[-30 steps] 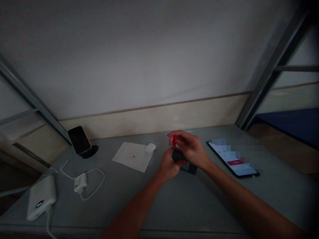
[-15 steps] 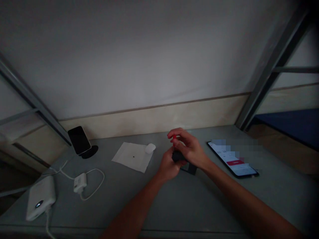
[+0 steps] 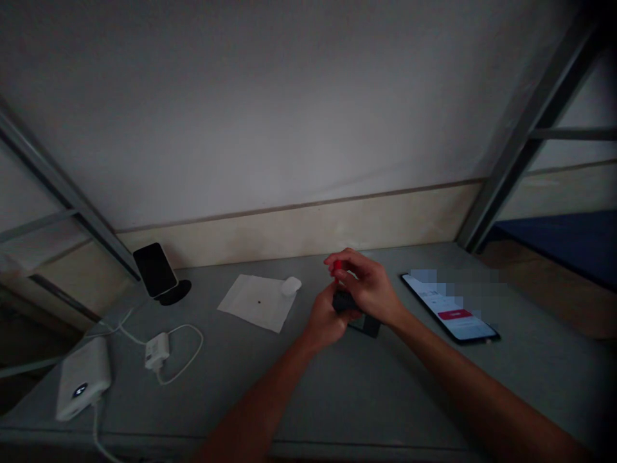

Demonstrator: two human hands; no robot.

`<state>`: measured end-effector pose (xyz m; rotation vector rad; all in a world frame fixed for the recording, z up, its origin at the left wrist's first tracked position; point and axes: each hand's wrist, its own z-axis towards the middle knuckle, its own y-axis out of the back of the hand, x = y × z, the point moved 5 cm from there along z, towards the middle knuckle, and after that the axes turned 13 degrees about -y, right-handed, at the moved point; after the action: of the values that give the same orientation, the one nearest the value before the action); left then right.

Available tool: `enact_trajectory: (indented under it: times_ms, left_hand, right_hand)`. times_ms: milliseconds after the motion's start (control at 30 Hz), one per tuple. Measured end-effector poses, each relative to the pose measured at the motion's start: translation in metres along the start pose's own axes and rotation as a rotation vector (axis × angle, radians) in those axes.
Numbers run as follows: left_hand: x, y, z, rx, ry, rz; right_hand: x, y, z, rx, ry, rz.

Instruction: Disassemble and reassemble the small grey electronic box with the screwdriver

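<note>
My right hand (image 3: 369, 283) pinches what looks like a small red screwdriver (image 3: 337, 265), held upright with its lower end towards a black object (image 3: 343, 301). Wrapped round that black object from the near side is my left hand (image 3: 325, 321), its fingers closed. What kind of object it is stays unclear, since both hands cover much of it. A flat dark rectangular piece (image 3: 365, 325) shows just below and right of my hands; I cannot tell whether it belongs to the black object.
Left of my hands lies a white paper sheet (image 3: 250, 312) with a tiny dark speck (image 3: 259, 302) and a rounded white item (image 3: 291, 286). A lit phone (image 3: 453, 314) lies right. Farther left are a phone on a stand (image 3: 155, 270), a white adapter (image 3: 157, 350) and a power bank (image 3: 84, 379).
Both hands keep nearly the same place and grip. Slightly more of the red top shows above my right fingers. The view has shifted a little.
</note>
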<state>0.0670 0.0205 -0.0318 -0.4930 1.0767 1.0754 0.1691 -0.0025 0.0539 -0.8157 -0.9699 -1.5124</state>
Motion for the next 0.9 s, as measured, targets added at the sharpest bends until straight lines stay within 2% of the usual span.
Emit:
enact_trajectory:
  times_ms: [133, 233, 300, 467, 600, 667, 800, 900]
  left_hand:
    - [0.0007, 0.0017, 0.0000, -0.015, 0.006, 0.051]
    - [-0.0026, 0.0006, 0.0003, 0.001, -0.021, 0.011]
    - [-0.0026, 0.0006, 0.0001, 0.005, -0.022, 0.007]
    - [0.0021, 0.0013, -0.0003, 0.003, -0.019, 0.047]
    - [0.0026, 0.0000, 0.0009, 0.015, -0.037, -0.004]
    - [0.0034, 0.0004, 0.0008, 0.010, -0.032, 0.002]
    - [0.0057, 0.0015, -0.0005, 0.003, 0.001, 0.056]
    - [0.0036, 0.0010, -0.0003, 0.011, -0.008, 0.049]
  right_hand:
    - [-0.0030, -0.0015, 0.0005, 0.066, -0.044, 0.036]
    - [0.0002, 0.0008, 0.0005, -0.002, 0.026, -0.032]
    - [-0.0006, 0.0025, 0.0003, -0.041, 0.024, -0.035]
    - [-0.0044, 0.0005, -0.0003, 0.033, -0.042, 0.063]
    - [0.0011, 0.0020, -0.0012, -0.042, 0.055, -0.041]
    - [0.0000, 0.0030, -0.0014, -0.061, 0.042, -0.040]
    - [-0.0037, 0.0010, -0.0014, 0.024, -0.043, 0.051]
    - [0.0014, 0.0006, -0.0013, 0.012, 0.025, 0.007]
